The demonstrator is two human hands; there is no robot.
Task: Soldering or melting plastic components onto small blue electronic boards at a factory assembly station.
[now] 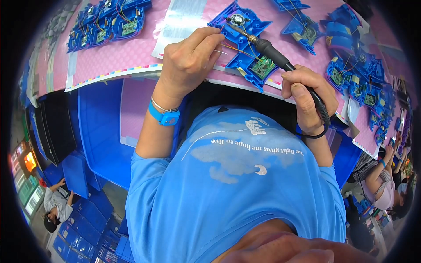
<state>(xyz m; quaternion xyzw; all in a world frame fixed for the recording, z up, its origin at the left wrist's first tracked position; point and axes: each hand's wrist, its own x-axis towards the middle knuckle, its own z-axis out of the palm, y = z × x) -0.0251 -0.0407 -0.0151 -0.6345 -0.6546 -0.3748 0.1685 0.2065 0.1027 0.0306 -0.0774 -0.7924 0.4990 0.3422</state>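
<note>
My right hand is closed round the black handle of a soldering iron. The iron's metal tip points up and left, reaching beside a small round speaker in a blue plastic housing half. Close to that tip, my left hand pinches thumb and fingers together; a thin pale wire sticks out below them. Part of that wire is hidden by the fingers. Red and yellow leads link the speaker half to a second blue half holding a green circuit board.
Several similar blue housings with boards stand at the far left, and more crowd the right. Pink sheeting covers the table. A blue bin sits below its edge. Other people are at both sides.
</note>
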